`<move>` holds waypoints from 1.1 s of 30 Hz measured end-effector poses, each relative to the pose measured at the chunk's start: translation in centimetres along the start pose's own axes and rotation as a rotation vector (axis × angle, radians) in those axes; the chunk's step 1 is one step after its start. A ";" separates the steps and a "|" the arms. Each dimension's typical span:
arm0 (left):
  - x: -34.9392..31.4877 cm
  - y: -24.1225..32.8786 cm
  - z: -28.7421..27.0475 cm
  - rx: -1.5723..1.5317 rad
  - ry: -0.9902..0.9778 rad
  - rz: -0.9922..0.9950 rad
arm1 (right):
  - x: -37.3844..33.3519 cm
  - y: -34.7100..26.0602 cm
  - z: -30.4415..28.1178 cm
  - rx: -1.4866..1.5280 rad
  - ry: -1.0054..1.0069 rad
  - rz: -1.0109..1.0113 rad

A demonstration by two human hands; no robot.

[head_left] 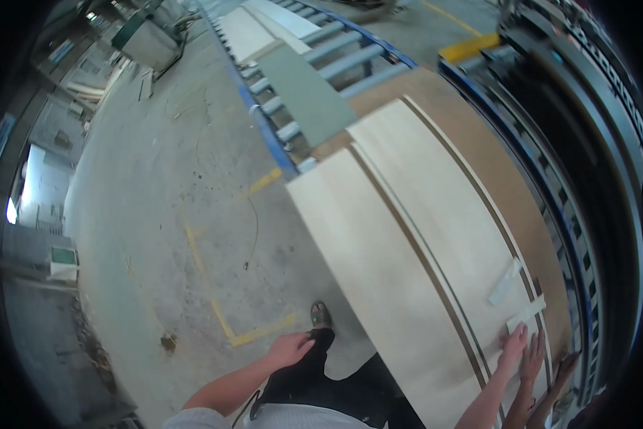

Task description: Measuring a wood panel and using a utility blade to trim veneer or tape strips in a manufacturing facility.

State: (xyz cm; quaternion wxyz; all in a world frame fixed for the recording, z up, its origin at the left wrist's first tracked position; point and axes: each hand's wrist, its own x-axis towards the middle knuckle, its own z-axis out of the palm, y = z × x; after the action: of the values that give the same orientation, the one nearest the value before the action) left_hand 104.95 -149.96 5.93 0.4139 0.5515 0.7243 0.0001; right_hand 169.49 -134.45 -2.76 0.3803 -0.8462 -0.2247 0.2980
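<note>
Pale strip [527, 312] lies just at the fingertips of the right hand [512, 346], whether pinched I cannot tell, and probably asks for even pressing onto the panel [439, 200], while the left hand [291, 350], loosely curled, holds nothing.

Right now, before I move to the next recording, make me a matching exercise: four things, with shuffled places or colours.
1. Wearer's left hand
2. Wearer's right hand
3. Board just beyond the pale panels
4. Conveyor side rail

A. Blue
B. At a whitish strip
C. Greyish green
D. By a dark trouser leg

Pairs: 1-D, 2-B, 3-C, 4-A
</note>
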 end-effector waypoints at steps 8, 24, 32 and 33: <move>-11.8 -33.3 -5.8 -0.073 -0.091 -0.728 | -12.3 7.6 2.6 -0.029 0.146 -0.126; -1.7 -31.5 -24.4 -0.634 0.174 -0.314 | -44.1 -16.2 44.2 -0.680 -1.197 -0.480; -6.1 -43.4 -31.7 -0.555 0.330 -0.746 | -44.9 -19.5 55.4 -1.133 -1.472 -0.047; -6.0 -44.3 -33.5 -0.568 0.408 -0.803 | -45.1 -21.8 58.0 -1.148 -1.463 -0.066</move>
State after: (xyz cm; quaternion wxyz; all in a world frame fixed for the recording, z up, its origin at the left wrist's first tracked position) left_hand 49.79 -156.83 11.38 0.3650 0.0859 0.9156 0.1449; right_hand 94.44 -118.95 -1.71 -0.3247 -0.4994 -0.5454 0.5897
